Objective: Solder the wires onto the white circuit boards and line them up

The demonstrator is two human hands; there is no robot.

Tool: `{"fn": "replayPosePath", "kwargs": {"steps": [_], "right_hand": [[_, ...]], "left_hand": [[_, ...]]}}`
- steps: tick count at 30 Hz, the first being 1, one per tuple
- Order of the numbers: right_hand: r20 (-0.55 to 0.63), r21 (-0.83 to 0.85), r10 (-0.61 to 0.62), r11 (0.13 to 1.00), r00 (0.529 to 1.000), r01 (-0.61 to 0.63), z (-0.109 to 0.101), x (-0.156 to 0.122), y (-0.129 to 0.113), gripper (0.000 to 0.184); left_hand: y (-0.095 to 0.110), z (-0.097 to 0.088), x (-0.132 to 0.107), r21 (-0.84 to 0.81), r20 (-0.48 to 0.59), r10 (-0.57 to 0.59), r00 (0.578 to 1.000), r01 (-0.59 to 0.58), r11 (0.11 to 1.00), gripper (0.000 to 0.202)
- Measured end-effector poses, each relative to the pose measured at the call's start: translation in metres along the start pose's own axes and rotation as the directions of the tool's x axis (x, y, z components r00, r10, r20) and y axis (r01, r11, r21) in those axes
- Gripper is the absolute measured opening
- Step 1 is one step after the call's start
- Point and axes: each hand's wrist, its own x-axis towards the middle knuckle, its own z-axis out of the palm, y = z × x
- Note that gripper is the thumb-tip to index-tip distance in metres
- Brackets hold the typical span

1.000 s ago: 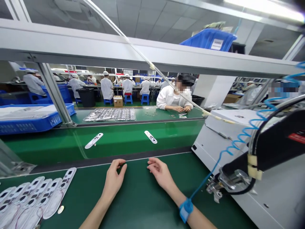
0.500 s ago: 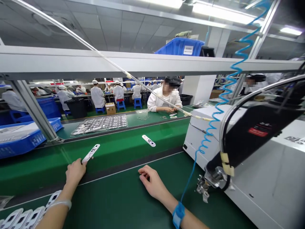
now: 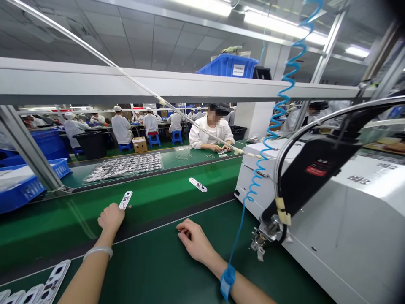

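Observation:
My left hand (image 3: 112,217) is closed at the lower end of a slim white panel (image 3: 125,200) with rounded ends and dark markings, over the green belt (image 3: 158,194). Its fingertips are hidden behind the hand. My right hand (image 3: 195,241) hovers at or rests on the dark green worktop (image 3: 152,270), fingers loosely curled and thumb apart, with nothing visible in it. A similar white panel (image 3: 198,184) lies on the belt ahead of the right hand. More such panels (image 3: 55,278) lie in a row at the lower left, beside my left forearm.
A white machine (image 3: 316,215) with a black arm (image 3: 303,177) stands at the right. A coiled blue cord (image 3: 249,185) runs down to my right wrist strap (image 3: 228,280). Across the belt sits a co-worker (image 3: 210,133), near a clear tray of parts (image 3: 126,166). A blue bin (image 3: 25,185) is at left.
My left hand has moved right and slightly forward along the belt with the panel, now tilted more upright. The view has turned a little; my right hand keeps its pose.

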Motion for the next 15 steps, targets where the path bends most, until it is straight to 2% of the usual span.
{"fn": "replayPosePath", "kwargs": {"steps": [3, 5, 8, 11, 12, 13, 14, 15], "right_hand": [[-0.01, -0.037, -0.029, 0.999, 1.0, 0.029, 0.0, -0.001, 0.0, 0.018], [-0.013, -0.067, -0.062, 0.996, 0.998, 0.061, 0.0, -0.002, -0.003, 0.018], [0.006, -0.119, -0.156, 0.981, 0.988, 0.156, -0.005, -0.007, -0.017, 0.023], [0.056, -0.172, -0.301, 0.936, 0.952, 0.306, -0.024, -0.022, -0.05, 0.027], [0.053, -0.191, -0.362, 0.911, 0.93, 0.366, -0.035, -0.029, -0.065, 0.028], [0.005, -0.247, -0.485, 0.847, 0.874, 0.471, -0.048, -0.038, -0.082, 0.031], [-0.098, -0.308, -0.592, 0.782, 0.8, 0.541, -0.062, -0.047, -0.098, 0.039], [-0.232, -0.371, -0.65, 0.747, 0.724, 0.552, -0.077, -0.056, -0.114, 0.048]], "left_hand": [[0.009, -0.002, 0.0, -0.123, 0.033, -0.075, 0.997, 0.079, 0.989, 0.031], [0.016, -0.003, -0.005, -0.223, 0.067, -0.067, 0.995, 0.08, 0.971, 0.028], [0.029, -0.005, -0.026, -0.403, 0.13, 0.015, 0.991, 0.039, 0.914, 0.028], [0.036, -0.005, -0.063, -0.58, 0.205, 0.171, 0.964, -0.022, 0.814, 0.036], [0.035, -0.005, -0.079, -0.623, 0.233, 0.229, 0.945, -0.036, 0.781, 0.04], [0.032, -0.004, -0.095, -0.653, 0.263, 0.28, 0.923, -0.043, 0.756, 0.044], [0.027, -0.003, -0.111, -0.683, 0.304, 0.34, 0.89, -0.046, 0.729, 0.047], [0.02, -0.002, -0.126, -0.71, 0.358, 0.428, 0.83, -0.056, 0.702, 0.049]]}}
